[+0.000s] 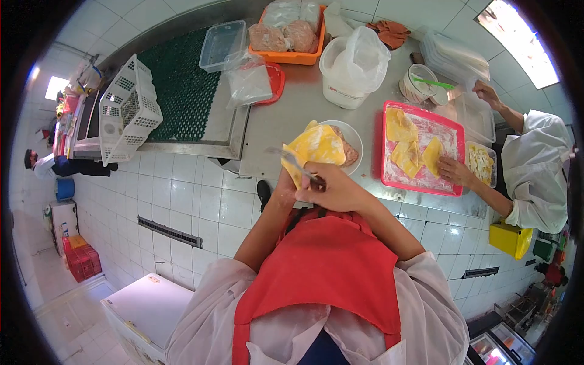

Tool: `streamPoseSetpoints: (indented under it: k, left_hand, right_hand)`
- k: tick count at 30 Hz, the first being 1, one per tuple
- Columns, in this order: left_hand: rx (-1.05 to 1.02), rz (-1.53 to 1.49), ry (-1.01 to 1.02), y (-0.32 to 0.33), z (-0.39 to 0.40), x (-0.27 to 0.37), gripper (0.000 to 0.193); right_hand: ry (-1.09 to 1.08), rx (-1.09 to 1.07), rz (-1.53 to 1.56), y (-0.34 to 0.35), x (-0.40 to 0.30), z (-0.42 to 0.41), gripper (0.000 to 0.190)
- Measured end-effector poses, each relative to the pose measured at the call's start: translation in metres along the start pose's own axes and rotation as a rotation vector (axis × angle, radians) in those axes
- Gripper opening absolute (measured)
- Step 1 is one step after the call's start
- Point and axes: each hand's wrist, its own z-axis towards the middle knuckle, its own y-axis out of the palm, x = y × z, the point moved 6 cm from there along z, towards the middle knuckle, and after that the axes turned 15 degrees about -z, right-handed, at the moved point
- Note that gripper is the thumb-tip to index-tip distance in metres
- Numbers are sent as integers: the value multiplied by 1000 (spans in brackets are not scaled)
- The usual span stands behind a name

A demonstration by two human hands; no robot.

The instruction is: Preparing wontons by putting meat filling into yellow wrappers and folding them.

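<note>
My left hand (286, 186) holds yellow dough wrappers (317, 145), dusted with flour, over the near left side of a white bowl (358, 136). Pinkish minced filling (349, 153) shows in the bowl, partly covered by the wrappers. In my right hand (331, 186) is a metal fork (289, 157), its blurred tines pointing left across the dough. My right fingers are close to the left hand, and whether they also pinch a wrapper is hard to tell. To the right, a pink tray (461, 137) bears folded yellow dough pieces (406, 157) and flour.
A co-worker's hand (451, 171) touches dough in the pink tray; the other (487, 93) is by plastic containers (474, 116). Behind the bowl stand a white bucket (344, 93) and an orange tray (292, 57) with bagged mince. A green mat (178, 91) and white crate (130, 109) lie left.
</note>
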Motion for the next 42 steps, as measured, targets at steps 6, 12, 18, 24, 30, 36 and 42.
streamPoseSetpoints:
  k: [6,12,18,24,30,36,42]
  left_hand:
    - [73,324,237,-48,-29,53,60]
    - [238,249,134,-113,-69,60,54]
    - [268,260,-18,-139,-62,25,52]
    - [286,202,-110,-109,-49,-3,50]
    - [297,84,-188,-127,-43,-16,52]
    - [318,97,-173,-119,-43,-19,45]
    - [299,88,-207,-121,-42,-22,47]
  right_hand:
    - [89,394,-479,-46,42,-27,30]
    - [437,115,-969,-16,92,-48,40]
    - [449,166,-1037,15,116,-46,45]
    - [406,117,-990,2,94,-48,25]
    - [475,172,-1037,3,107,-53,29]
    - [276,151,-1006,1,106,-54,27]
    - [449,196,-1017,2,103,-48,19]
